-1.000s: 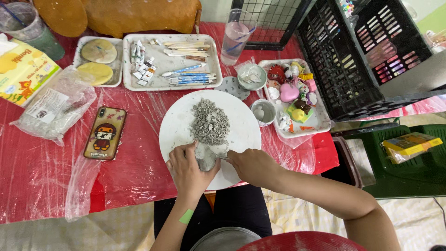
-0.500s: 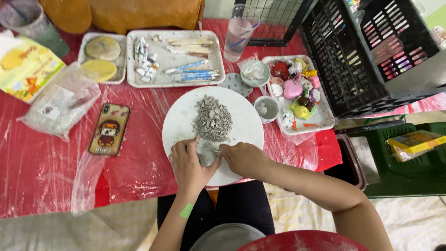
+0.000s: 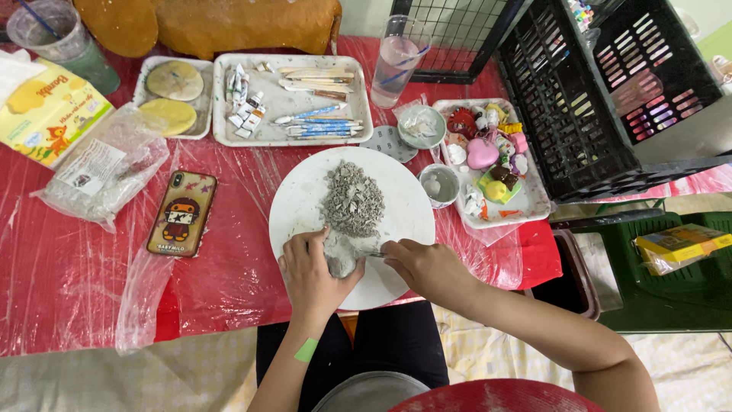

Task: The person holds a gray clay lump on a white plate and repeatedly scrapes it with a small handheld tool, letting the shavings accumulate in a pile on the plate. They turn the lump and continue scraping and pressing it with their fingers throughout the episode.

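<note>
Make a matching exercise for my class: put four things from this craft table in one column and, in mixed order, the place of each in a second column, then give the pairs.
Things:
1. grey lump
2. phone
3. pink heart
4. tall glass

Places:
A. in the tray of small figures
B. at the table's far edge, near the black crate
C. flat on the red cover, left of the white plate
D. on the plate, in the grip of the left hand

Pairs: 1-D, 2-C, 3-A, 4-B

Our bare arms and dark trousers

We see our left forearm bearing a small green sticker; our right forearm is sleeveless, and black trousers cover our lap.
</note>
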`<state>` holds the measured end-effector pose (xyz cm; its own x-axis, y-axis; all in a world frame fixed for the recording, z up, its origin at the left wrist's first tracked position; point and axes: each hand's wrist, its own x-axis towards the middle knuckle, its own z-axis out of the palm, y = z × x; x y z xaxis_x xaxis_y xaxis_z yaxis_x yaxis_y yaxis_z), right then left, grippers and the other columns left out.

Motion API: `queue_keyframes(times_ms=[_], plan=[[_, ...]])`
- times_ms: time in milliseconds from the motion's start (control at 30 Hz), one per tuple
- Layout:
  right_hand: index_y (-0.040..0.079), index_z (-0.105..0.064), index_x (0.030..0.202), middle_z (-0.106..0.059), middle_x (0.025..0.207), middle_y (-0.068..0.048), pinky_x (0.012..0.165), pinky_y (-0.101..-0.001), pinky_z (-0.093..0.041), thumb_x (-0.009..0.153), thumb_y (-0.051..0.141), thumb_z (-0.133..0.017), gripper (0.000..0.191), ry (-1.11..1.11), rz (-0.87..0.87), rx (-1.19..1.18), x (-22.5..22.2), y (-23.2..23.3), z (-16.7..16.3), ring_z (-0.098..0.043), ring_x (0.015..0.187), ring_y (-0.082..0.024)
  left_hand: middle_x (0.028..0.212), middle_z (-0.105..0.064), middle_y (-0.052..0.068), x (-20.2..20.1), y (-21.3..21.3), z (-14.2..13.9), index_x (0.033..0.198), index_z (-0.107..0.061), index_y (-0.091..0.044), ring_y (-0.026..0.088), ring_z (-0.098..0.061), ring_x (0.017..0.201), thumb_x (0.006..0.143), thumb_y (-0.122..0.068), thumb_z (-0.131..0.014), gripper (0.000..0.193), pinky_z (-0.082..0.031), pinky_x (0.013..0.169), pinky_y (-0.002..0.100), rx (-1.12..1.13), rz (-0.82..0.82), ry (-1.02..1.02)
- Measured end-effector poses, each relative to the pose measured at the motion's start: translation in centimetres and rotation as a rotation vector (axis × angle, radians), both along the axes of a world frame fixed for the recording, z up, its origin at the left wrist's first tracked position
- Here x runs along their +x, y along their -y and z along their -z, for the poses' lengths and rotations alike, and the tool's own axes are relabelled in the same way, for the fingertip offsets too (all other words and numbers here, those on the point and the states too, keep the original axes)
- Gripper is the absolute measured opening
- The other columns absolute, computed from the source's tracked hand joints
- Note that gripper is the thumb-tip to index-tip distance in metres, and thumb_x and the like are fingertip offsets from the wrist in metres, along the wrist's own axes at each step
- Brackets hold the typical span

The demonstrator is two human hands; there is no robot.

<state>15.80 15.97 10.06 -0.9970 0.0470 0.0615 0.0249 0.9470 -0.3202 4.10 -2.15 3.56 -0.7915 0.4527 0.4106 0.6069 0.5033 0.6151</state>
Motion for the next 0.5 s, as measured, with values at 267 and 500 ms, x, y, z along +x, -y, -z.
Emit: queue_keyframes(times_ms=[267,500], plan=[[0.007,-0.059,0.115,-0.07,0.08,-0.012,0.055,-0.043,-0.055,0.096,0.02,-0.061,0.023,0.162,-0.092,0.189,-0.4,0.2,0.7,-0.071,0.067,-0.031,0.11,-0.056,0.015,0.1,0.0,-0.1,0.125,-0.059,-0.007,0.036,-0.053,0.109,0.064,-0.047,-0.089,0.079,-0.043,0.091,0.053,-0.018,0.004,0.013],[0.001,-0.053,0.124,-0.071,0.079,-0.014,0.054,-0.0416,-0.056,0.087,0.01,-0.061,0.039,0.209,-0.096,0.202,-1.0,0.8,1.9,-0.073,0.065,-0.031,0.112,-0.056,0.015,1.2,-0.3,-0.1,0.124,-0.058,-0.005,0.036,-0.053,0.11,0.066,-0.048,-0.09,0.078,-0.042,0.092,0.053,-0.02,-0.021,0.019]])
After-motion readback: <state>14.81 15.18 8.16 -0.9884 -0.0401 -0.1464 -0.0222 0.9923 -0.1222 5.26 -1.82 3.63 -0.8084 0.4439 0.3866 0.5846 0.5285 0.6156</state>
